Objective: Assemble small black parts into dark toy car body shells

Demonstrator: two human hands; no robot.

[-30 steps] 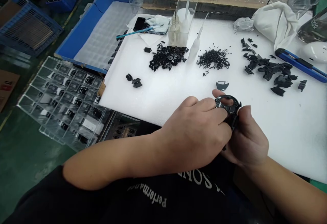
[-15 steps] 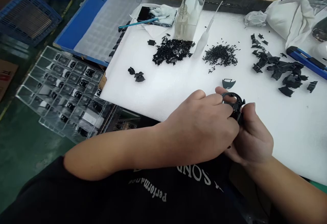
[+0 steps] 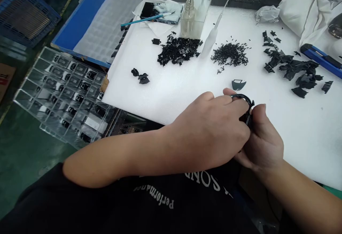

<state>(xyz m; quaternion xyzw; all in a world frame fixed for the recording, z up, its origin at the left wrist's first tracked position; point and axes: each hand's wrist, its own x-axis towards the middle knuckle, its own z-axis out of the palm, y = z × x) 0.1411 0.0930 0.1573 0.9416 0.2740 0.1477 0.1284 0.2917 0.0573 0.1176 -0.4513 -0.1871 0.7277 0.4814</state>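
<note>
Over the near part of the white work board point(image 3: 301, 138), the person's left hand point(image 3: 213, 130) is bent closed against a black curved-rim housing point(image 3: 249, 100), its fingertips hidden, so one cannot tell what they pinch, while the half-curled right hand point(image 3: 264, 138) has hold of this housing. The work on it seems unfinished, though what is fitted inside is covered; a dark curved plate point(image 3: 238, 84) lies separate just beyond, and many flat black pieces point(image 3: 179, 50) and tiny black pins point(image 3: 231, 54) lie loose.
</note>
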